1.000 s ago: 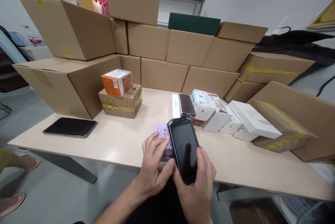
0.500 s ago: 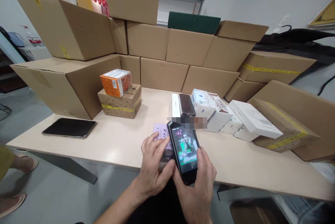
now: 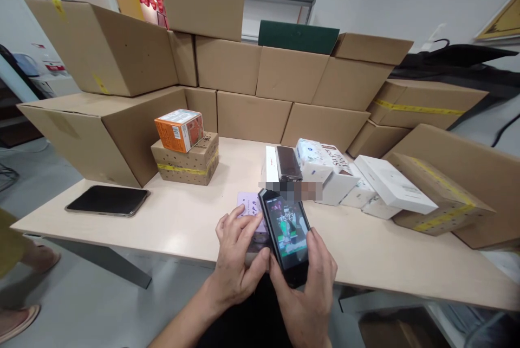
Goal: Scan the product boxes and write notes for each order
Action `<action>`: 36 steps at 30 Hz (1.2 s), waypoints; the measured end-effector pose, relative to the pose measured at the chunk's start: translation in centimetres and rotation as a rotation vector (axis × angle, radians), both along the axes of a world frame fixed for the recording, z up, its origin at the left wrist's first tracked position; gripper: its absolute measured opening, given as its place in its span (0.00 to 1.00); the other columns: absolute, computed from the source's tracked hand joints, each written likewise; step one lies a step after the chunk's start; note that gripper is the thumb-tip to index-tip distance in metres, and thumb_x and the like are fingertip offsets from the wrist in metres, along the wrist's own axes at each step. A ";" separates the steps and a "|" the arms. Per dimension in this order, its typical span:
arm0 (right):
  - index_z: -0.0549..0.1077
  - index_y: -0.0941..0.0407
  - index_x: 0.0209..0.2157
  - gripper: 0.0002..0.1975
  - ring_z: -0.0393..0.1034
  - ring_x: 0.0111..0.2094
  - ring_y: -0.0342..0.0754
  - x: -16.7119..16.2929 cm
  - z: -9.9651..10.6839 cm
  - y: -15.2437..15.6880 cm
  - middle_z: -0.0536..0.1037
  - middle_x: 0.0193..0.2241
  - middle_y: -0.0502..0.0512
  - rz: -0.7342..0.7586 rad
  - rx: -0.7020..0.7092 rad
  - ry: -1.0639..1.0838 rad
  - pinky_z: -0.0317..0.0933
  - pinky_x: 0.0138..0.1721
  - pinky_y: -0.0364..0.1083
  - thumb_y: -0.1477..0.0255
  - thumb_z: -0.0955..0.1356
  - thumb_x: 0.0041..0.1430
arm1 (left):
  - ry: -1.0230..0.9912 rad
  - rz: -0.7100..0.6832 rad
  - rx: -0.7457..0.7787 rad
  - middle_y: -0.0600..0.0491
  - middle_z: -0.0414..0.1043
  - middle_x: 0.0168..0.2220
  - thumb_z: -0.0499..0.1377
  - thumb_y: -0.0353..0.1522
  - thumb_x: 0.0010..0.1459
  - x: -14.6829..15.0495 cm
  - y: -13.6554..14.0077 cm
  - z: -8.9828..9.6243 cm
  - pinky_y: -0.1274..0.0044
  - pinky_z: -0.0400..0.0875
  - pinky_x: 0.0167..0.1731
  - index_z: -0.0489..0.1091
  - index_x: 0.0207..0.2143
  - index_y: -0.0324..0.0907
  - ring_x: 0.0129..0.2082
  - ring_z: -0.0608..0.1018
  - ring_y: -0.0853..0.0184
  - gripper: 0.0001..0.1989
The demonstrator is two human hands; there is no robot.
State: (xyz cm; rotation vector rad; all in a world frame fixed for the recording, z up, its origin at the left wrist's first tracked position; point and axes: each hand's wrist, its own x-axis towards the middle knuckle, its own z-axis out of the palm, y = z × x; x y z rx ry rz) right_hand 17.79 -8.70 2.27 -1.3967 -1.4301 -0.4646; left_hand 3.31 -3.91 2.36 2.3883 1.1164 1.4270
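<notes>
My right hand (image 3: 306, 277) grips a black phone-like handheld device (image 3: 290, 239), its thumb and fingers on opposite sides. The lit screen faces up at me and reads 15:23. My left hand (image 3: 239, 247) is closed around a small purple box (image 3: 247, 201) at the table's front edge, fingers over its top and thumb at the near side. The device leans over the right part of that box and hides it. Just beyond the device stand a white box (image 3: 271, 163) and a dark brown box (image 3: 288, 162); a blurred patch covers their lower parts.
Large cardboard boxes (image 3: 252, 115) form a wall along the back of the table (image 3: 179, 229). An orange box (image 3: 179, 130) sits on a taped carton (image 3: 187, 161) at left, near a dark tablet-like slab (image 3: 108, 199). Several white boxes (image 3: 396, 182) line the right. A person's foot (image 3: 20, 321) shows lower left.
The view has shifted very slightly. Both hands, the device and the purple box keep almost the same positions.
</notes>
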 end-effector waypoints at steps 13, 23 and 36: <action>0.63 0.63 0.63 0.45 0.67 0.54 0.70 11.4 -1.9 -2.5 0.72 0.54 0.74 -0.483 -0.341 0.126 0.58 0.53 0.66 0.43 0.62 0.56 | -0.082 -0.215 -0.493 0.41 0.45 0.71 0.65 0.40 0.56 -4.1 4.6 0.4 0.55 0.60 0.64 0.42 0.70 0.50 0.70 0.56 0.49 0.46; 0.70 0.64 0.57 0.42 0.72 0.46 0.67 14.6 -6.3 -0.8 0.76 0.45 0.73 -0.541 -0.496 0.002 0.63 0.47 0.62 0.43 0.58 0.57 | 0.024 -0.145 -0.533 0.48 0.62 0.63 0.69 0.36 0.50 -7.4 3.7 3.3 0.61 0.72 0.57 0.59 0.64 0.56 0.63 0.68 0.53 0.40; 0.71 0.58 0.56 0.37 0.65 0.48 0.73 12.9 -5.5 2.0 0.73 0.47 0.74 -0.587 -0.576 0.048 0.59 0.42 0.67 0.45 0.63 0.56 | 0.152 0.584 -0.467 0.46 0.59 0.49 0.63 0.54 0.52 -5.2 5.7 3.2 0.54 0.75 0.44 0.56 0.66 0.53 0.44 0.76 0.53 0.42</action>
